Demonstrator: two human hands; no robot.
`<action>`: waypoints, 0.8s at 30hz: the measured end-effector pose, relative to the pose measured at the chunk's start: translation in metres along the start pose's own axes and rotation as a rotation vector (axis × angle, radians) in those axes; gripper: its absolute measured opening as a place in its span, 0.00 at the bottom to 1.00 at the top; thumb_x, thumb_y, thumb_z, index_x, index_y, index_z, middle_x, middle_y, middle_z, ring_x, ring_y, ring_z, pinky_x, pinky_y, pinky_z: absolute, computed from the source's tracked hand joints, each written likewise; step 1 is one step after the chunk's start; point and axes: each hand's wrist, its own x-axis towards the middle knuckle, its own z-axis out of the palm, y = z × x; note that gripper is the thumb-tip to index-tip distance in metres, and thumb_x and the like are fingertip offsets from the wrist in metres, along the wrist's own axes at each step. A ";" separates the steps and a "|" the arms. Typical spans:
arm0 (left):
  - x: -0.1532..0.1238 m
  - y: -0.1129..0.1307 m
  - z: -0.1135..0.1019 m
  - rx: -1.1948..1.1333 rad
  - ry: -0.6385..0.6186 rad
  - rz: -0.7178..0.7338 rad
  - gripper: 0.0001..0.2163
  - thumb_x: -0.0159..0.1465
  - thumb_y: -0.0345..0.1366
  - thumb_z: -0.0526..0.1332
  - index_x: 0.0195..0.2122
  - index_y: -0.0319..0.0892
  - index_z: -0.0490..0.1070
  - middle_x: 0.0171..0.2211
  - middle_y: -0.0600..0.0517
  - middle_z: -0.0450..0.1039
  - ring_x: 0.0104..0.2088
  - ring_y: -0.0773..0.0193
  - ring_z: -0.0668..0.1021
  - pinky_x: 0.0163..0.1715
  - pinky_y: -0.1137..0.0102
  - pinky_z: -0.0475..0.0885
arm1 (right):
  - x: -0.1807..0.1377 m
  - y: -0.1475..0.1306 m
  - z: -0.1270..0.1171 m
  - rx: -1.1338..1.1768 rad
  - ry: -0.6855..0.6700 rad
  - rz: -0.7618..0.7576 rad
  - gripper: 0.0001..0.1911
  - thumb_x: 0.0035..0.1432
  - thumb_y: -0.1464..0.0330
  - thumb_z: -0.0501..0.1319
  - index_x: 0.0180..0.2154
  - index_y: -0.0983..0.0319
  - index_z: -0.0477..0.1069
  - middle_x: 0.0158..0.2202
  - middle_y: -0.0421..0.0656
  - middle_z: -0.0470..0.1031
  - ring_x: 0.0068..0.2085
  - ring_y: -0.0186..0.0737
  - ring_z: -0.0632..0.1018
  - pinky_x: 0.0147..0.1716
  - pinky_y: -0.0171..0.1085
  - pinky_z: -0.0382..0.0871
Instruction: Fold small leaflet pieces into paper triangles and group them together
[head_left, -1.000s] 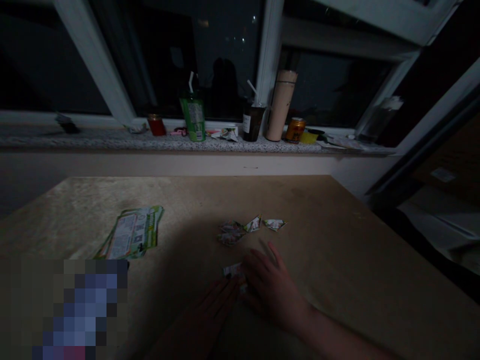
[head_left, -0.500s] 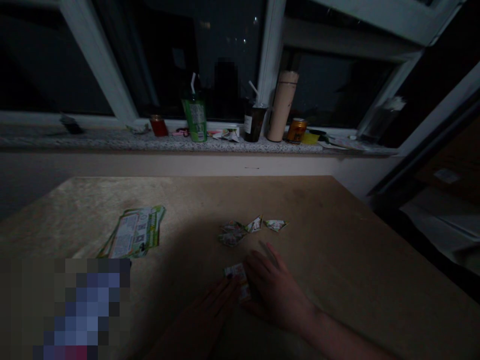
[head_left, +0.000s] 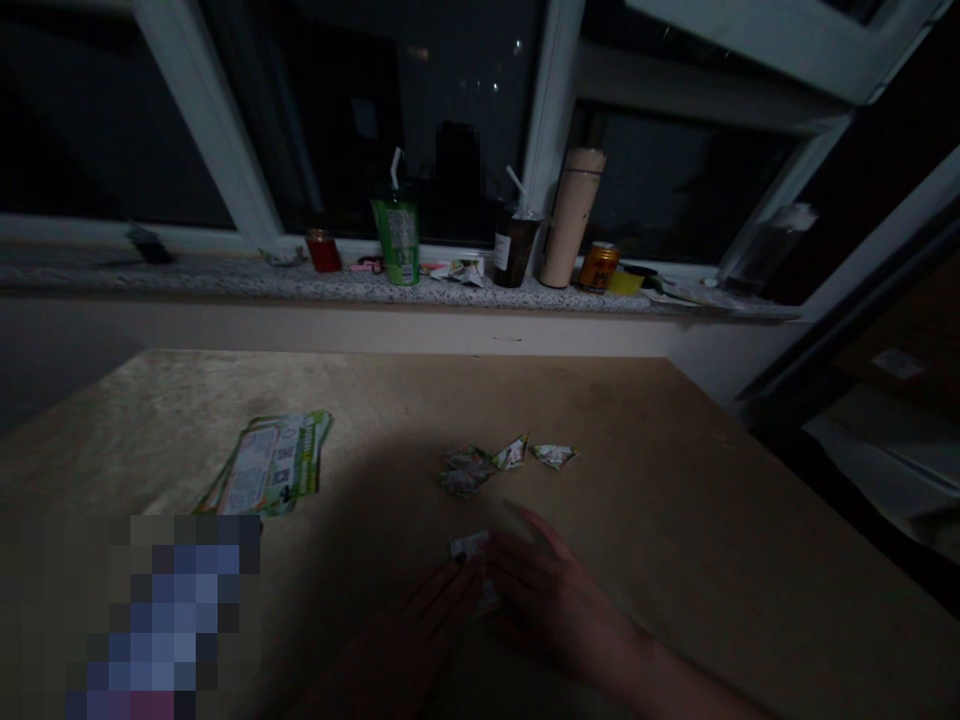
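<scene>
Our left hand [head_left: 424, 610] and right hand [head_left: 566, 600] partly cover a small printed wrapper [head_left: 466, 545], near middle of the table [head_left: 675, 560]; it's too dim to tell whether either pinches. We'd judge this a folding step, the next move calling for even pressure.

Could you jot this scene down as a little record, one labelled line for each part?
Left hand: fingers laid over a small wrapper
Right hand: fingers at the same wrapper, right side; exact grip too dark to tell
Beyond the hands: folded pieces on the table
Farther left: overlapping flat packets
Sill, left to right: red jar, green cup, dark cup, tall flask, orange can
Light: dim; dark windows
</scene>
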 end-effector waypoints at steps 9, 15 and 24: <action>0.000 0.001 0.002 -0.006 -0.009 -0.013 0.36 0.69 0.37 0.53 0.66 0.50 0.24 0.67 0.51 0.38 0.64 0.49 0.55 0.60 0.55 0.57 | -0.003 -0.003 -0.020 -0.072 -0.144 -0.020 0.20 0.63 0.65 0.55 0.55 0.66 0.66 0.53 0.47 0.73 0.57 0.42 0.69 0.66 0.53 0.37; 0.000 0.002 0.000 -0.011 -0.015 -0.022 0.36 0.69 0.40 0.53 0.67 0.48 0.25 0.67 0.50 0.37 0.64 0.50 0.53 0.60 0.56 0.56 | -0.014 -0.002 -0.001 -0.093 0.066 -0.028 0.11 0.64 0.69 0.56 0.47 0.59 0.71 0.45 0.39 0.78 0.53 0.37 0.72 0.67 0.48 0.33; -0.002 0.005 -0.004 0.017 -0.004 0.000 0.40 0.66 0.41 0.57 0.67 0.46 0.25 0.67 0.48 0.36 0.64 0.49 0.53 0.60 0.57 0.56 | -0.013 -0.006 0.004 -0.233 0.045 -0.122 0.08 0.64 0.69 0.56 0.39 0.63 0.73 0.41 0.42 0.80 0.48 0.40 0.75 0.66 0.50 0.40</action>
